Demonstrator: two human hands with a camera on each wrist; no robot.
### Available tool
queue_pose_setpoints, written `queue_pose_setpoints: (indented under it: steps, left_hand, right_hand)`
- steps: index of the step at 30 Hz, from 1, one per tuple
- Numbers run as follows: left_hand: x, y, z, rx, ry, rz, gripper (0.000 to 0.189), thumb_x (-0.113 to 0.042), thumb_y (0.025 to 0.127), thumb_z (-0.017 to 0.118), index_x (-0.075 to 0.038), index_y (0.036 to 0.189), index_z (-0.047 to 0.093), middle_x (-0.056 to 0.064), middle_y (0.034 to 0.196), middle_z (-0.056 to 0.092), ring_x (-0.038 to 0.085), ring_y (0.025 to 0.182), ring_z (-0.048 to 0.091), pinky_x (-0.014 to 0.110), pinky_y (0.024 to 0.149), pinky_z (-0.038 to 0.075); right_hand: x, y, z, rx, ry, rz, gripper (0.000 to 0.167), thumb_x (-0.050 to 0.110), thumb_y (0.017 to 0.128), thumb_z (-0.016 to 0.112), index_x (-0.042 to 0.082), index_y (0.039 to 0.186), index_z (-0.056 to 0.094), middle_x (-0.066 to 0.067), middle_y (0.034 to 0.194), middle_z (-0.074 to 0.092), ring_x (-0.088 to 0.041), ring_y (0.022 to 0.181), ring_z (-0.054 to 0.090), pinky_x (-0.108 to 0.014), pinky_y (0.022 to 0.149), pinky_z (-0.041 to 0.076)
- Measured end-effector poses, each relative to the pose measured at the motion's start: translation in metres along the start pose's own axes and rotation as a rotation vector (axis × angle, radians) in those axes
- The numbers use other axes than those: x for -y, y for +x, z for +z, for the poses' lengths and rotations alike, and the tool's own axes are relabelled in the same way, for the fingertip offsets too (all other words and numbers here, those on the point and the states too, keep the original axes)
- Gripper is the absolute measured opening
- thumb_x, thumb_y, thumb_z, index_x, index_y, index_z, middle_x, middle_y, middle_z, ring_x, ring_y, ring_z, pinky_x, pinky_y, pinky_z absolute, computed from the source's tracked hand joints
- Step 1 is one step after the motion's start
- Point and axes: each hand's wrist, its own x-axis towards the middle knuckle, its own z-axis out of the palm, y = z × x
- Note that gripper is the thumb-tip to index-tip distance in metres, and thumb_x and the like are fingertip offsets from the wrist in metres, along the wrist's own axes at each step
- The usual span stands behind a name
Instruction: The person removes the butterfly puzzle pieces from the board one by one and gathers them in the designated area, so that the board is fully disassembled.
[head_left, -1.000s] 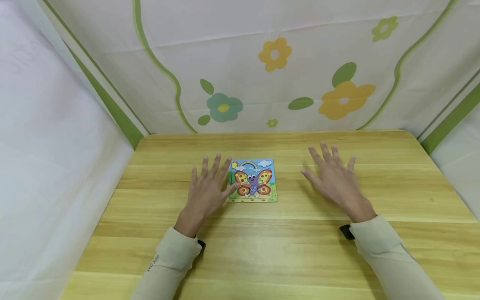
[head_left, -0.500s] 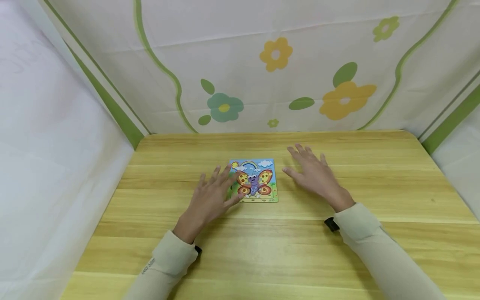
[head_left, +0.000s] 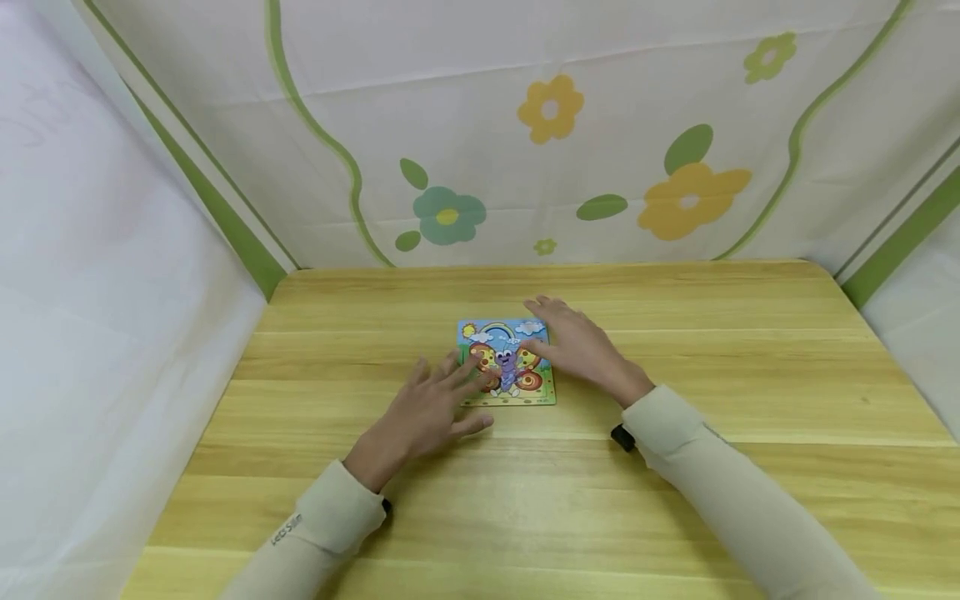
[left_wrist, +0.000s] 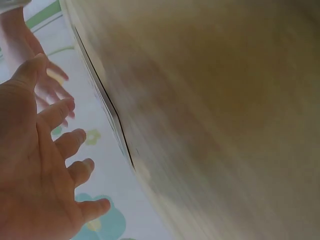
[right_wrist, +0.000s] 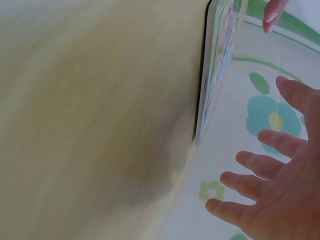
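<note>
A thin square picture board with a purple-bodied butterfly, a rainbow and a sun lies flat on the table. My left hand is at its lower left, fingers spread and overlapping the board's left side in the head view. From the right, my right hand reaches over the upper right corner, covering part of one wing. Both wrist views show the board edge-on: the left one has its thin edge beside my outstretched fingers, and the right one its edge apart from my loosely spread fingers. Neither hand grips anything.
The wooden table has a straight back edge. Behind it hangs a white cloth wall printed with flowers and green vines. Another white cloth closes off the left side. Dark straps show at both cuffs.
My right hand has moved left, from beside the board to over its upper right corner. My left hand has shifted slightly down and right. The board stays in place.
</note>
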Motion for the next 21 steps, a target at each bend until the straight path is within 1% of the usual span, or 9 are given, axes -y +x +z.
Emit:
queue_pose_setpoints:
  steps: [5, 9, 15, 21]
  left_hand:
    - [-0.003, -0.002, 0.003, 0.071, 0.005, 0.011, 0.071, -0.066, 0.105, 0.043, -0.032, 0.166, 0.032, 0.001, 0.175, 0.023, 0.034, 0.163, 0.015, 0.068, 0.127, 0.014]
    - [-0.005, -0.004, 0.003, 0.110, -0.015, 0.021, 0.071, -0.066, 0.105, 0.044, -0.034, 0.166, 0.031, 0.000, 0.175, 0.023, 0.036, 0.163, 0.017, 0.068, 0.127, 0.013]
    - [-0.005, -0.004, 0.004, 0.122, -0.013, 0.041, 0.068, -0.064, 0.105, 0.046, -0.033, 0.165, 0.034, 0.000, 0.175, 0.025, 0.036, 0.162, 0.022, 0.068, 0.126, 0.019]
    - [-0.004, -0.002, 0.004, 0.128, -0.009, 0.050, 0.067, -0.063, 0.105, 0.046, -0.034, 0.165, 0.035, 0.002, 0.174, 0.026, 0.036, 0.160, 0.027, 0.067, 0.125, 0.023]
  right_hand:
    - [0.007, 0.011, 0.006, 0.008, 0.059, -0.014, 0.070, 0.042, 0.103, 0.065, 0.010, 0.161, 0.041, -0.016, 0.170, 0.034, -0.040, 0.158, 0.031, -0.063, 0.125, 0.027]
    - [0.011, 0.020, 0.011, 0.006, 0.105, -0.033, 0.067, 0.038, 0.102, 0.068, 0.009, 0.158, 0.046, -0.016, 0.166, 0.042, -0.038, 0.155, 0.038, -0.058, 0.125, 0.030]
    - [0.020, 0.032, 0.016, 0.035, 0.144, -0.066, 0.063, 0.031, 0.100, 0.072, 0.007, 0.155, 0.051, -0.015, 0.161, 0.050, -0.036, 0.151, 0.045, -0.054, 0.124, 0.034]
    - [0.029, 0.045, 0.021, 0.062, 0.156, -0.068, 0.060, 0.026, 0.099, 0.074, 0.006, 0.152, 0.055, -0.014, 0.155, 0.056, -0.035, 0.148, 0.049, -0.052, 0.123, 0.038]
